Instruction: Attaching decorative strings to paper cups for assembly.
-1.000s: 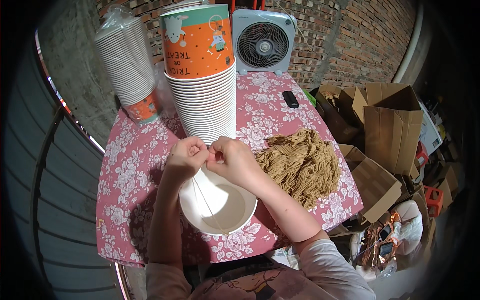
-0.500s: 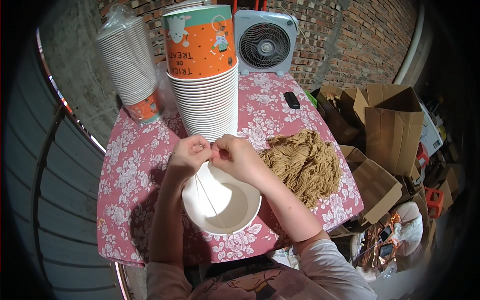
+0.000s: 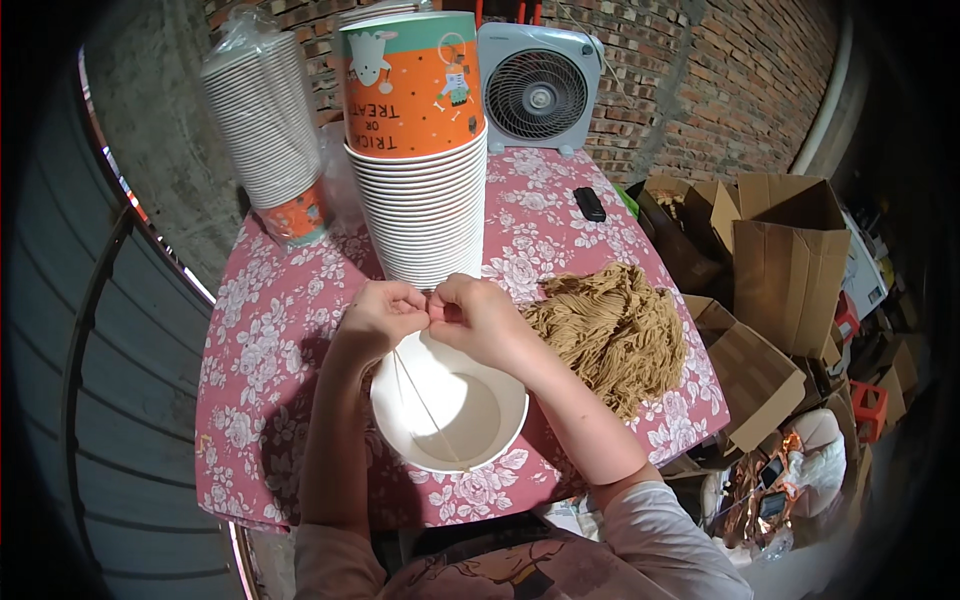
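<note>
Pinching cord (image 3: 428, 411), hands (image 3: 383, 320) (image 3: 480, 320) meet at bucket's (image 3: 507, 432) rim.

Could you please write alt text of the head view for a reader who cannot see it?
A person's left hand and right hand meet near the far rim of a white bucket; a thin cord runs from its near rim toward the left hand. Behind stands a tall stack of buckets; tan cords lie heaped to the right on the floral tablecloth.

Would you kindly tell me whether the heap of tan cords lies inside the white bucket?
No, the heap of tan cords lies on the flowered tablecloth, right of the white bucket.
</note>
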Demonstrator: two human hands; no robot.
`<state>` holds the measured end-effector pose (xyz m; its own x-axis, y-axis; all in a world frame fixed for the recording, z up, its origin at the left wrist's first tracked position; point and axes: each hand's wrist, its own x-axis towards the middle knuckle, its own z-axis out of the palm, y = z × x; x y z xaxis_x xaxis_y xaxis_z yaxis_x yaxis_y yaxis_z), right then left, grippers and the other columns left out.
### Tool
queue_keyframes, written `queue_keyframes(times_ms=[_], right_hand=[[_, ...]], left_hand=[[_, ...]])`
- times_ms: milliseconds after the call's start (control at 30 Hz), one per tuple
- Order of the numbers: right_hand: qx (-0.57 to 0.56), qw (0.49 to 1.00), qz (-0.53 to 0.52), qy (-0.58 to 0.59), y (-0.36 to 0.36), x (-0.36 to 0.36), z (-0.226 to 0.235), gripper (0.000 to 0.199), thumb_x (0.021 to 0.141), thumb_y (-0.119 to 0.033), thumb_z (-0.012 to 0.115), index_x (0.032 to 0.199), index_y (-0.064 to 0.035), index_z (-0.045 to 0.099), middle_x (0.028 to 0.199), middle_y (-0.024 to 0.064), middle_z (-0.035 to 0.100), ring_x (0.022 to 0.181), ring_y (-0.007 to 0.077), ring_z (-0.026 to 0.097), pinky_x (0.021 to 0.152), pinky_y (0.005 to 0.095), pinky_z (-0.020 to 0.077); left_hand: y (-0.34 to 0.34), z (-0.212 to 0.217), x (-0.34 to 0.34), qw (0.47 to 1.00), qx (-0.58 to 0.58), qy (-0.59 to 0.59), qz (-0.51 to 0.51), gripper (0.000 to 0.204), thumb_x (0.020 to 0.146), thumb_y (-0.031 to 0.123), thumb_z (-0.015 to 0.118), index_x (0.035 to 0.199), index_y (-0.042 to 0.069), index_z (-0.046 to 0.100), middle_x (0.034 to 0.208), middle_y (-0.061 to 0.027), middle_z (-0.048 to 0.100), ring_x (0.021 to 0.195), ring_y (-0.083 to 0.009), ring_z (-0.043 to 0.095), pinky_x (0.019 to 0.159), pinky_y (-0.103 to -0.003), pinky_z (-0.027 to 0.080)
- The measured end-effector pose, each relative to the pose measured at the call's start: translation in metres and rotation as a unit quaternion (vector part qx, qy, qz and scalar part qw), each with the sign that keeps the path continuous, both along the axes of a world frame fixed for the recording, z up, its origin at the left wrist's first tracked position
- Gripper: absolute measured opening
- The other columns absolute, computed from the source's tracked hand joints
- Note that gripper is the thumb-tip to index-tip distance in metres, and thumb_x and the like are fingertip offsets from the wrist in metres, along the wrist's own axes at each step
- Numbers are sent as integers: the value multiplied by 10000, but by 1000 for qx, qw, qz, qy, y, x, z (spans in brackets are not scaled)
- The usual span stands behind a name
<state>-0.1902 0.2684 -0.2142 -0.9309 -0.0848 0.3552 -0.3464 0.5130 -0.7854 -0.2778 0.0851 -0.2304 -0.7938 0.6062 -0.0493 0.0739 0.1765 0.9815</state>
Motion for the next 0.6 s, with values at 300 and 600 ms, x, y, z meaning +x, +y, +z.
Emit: queue_keyframes(times_ms=[300,600], right_hand=[[-4,1000,-5,-27,0,2,4,168,775,-81,747,793,45,637,834,202,657,754,329,682,697,414,535],[-12,998,2,-53,6,-2,2,166,791,-94,736,799,40,638,811,192,660,739,307,685,685,402,535]], left_hand=[[2,1,0,999,39,-17,-30,80,852,-32,694,931,-36,685,808,-38,693,688,-46,610,595,-196,469],[9,-7,1,996,61,55,20,125,799,-54,722,894,-17,650,800,-44,683,681,-52,598,609,-200,471]])
